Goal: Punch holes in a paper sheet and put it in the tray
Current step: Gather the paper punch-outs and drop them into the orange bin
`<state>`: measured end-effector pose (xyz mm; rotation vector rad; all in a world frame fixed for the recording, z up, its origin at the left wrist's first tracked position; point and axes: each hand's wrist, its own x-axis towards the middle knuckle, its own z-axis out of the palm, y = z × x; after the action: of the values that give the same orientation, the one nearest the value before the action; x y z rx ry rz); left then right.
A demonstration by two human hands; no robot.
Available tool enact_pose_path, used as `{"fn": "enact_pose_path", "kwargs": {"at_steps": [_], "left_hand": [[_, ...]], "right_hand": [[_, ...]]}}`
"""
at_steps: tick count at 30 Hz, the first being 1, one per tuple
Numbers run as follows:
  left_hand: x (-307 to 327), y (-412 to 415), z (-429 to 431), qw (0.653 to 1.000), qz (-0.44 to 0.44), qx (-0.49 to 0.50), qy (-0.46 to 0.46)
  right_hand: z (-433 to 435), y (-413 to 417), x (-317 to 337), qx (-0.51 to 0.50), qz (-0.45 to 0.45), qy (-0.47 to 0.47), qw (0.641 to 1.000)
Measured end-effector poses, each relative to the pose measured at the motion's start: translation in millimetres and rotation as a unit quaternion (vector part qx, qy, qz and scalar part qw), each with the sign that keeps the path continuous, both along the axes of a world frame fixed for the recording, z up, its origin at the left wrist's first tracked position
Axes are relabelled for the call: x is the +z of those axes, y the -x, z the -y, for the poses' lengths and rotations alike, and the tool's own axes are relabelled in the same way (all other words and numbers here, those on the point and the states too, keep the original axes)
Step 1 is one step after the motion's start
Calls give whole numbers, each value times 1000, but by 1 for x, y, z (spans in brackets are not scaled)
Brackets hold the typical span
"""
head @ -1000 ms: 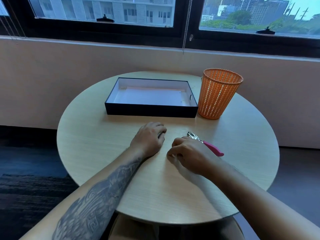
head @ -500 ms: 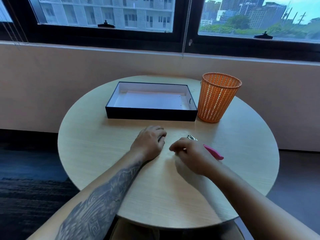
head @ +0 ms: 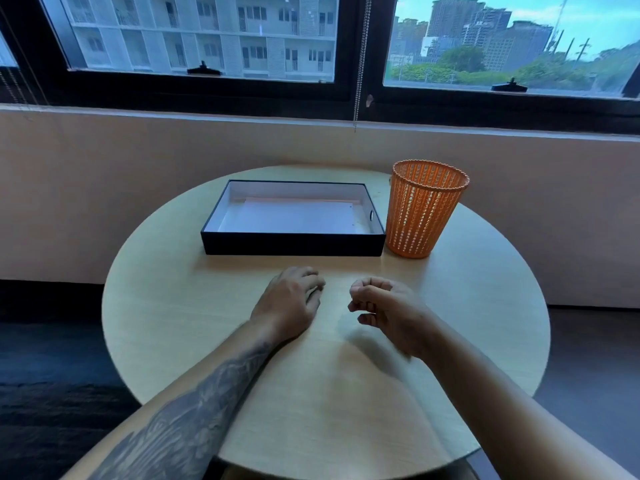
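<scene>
A round, pale wood-grain surface (head: pixel 173 306) is seen from above. The paper sheet (head: pixel 298 216), flat and white, is laid inside the rectangular black tray (head: pixel 294 244), whose inner walls are white. Just beside the tray an orange perforated plastic basket (head: pixel 424 209) is stood upright. The left hand (head: pixel 289 303) is rested knuckles-up, fingers curled together. The right hand (head: pixel 388 310) is loosely closed, fingers curled inward, nothing visible in them.
</scene>
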<state>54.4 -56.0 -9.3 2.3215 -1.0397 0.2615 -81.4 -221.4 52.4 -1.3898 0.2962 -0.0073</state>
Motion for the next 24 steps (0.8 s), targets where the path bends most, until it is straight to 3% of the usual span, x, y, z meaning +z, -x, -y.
{"fn": "enact_pose_path", "kwargs": {"at_steps": [5,7,14,19,24], "left_hand": [[24,-4,14,998,23,-23,57],[47,-11,32,996,37,-40,76],[132,-38,114,993,44,-76,85],[165,-47,164,991,90,-93,33],[167,-52,185,987,114,-99,-48]], "right_hand": [[25,-3,22,-23,48,58,997],[44,-7,38,-45,79,134,987],[122,-41,114,-193,143,351,905],[164,-76,141,-223,84,434,869],[187,-95,139,-157,-12,466,871]]}}
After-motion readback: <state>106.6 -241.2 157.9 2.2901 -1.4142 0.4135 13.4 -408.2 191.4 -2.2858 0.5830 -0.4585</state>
